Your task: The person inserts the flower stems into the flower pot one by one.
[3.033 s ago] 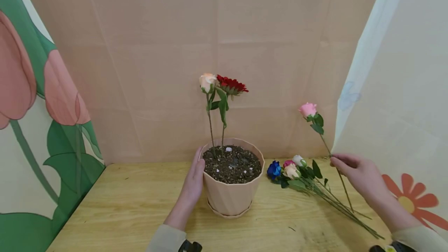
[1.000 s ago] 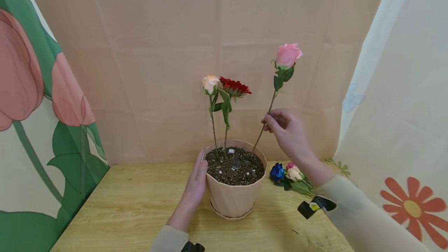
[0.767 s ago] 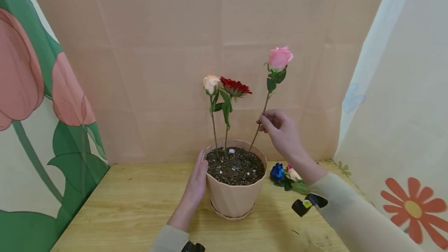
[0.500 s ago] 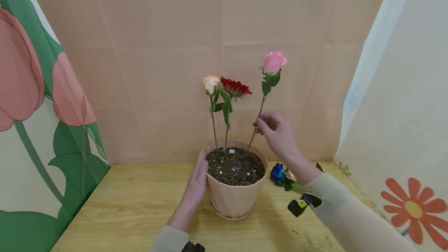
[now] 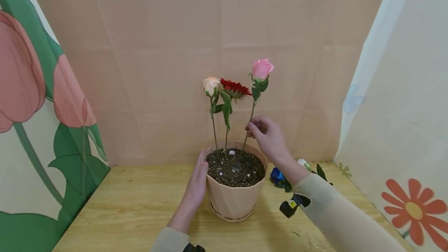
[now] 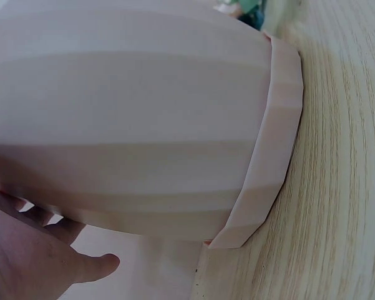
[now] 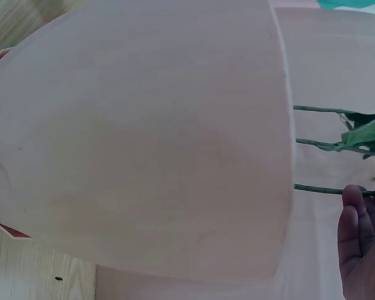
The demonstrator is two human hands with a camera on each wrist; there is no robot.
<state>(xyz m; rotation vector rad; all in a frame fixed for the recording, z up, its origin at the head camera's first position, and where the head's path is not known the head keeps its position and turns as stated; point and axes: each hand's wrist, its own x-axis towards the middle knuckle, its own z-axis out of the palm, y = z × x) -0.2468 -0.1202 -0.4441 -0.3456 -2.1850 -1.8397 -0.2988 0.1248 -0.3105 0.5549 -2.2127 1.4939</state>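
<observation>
My right hand (image 5: 268, 137) pinches the stem of a pink rose (image 5: 261, 69) between thumb and fingers. The rose's lower end stands at the soil (image 5: 236, 170) in a pale pink flowerpot (image 5: 232, 201), leaning slightly right. In the right wrist view my right hand (image 7: 365, 244) shows at the right edge beside the pot's rim. Against the pot's left side rests my left hand (image 5: 196, 180), fingers fairly straight; the left wrist view shows that hand (image 6: 37, 250) along the pot wall. A peach rose (image 5: 211, 86) and a dark red flower (image 5: 235, 88) stand upright in the soil.
Right of the pot, a blue rose (image 5: 277, 175), a white rose (image 5: 303, 163) and leaves lie on the wooden table (image 5: 140, 205), partly behind my right forearm. A saucer (image 5: 232, 219) sits under the pot. A beige cloth backdrop (image 5: 157, 69) hangs behind.
My right hand has picked the pink rose up from beside the lying flowers and carried it left to the pot. Lately it has lowered and become more upright. The left hand has stayed on the pot.
</observation>
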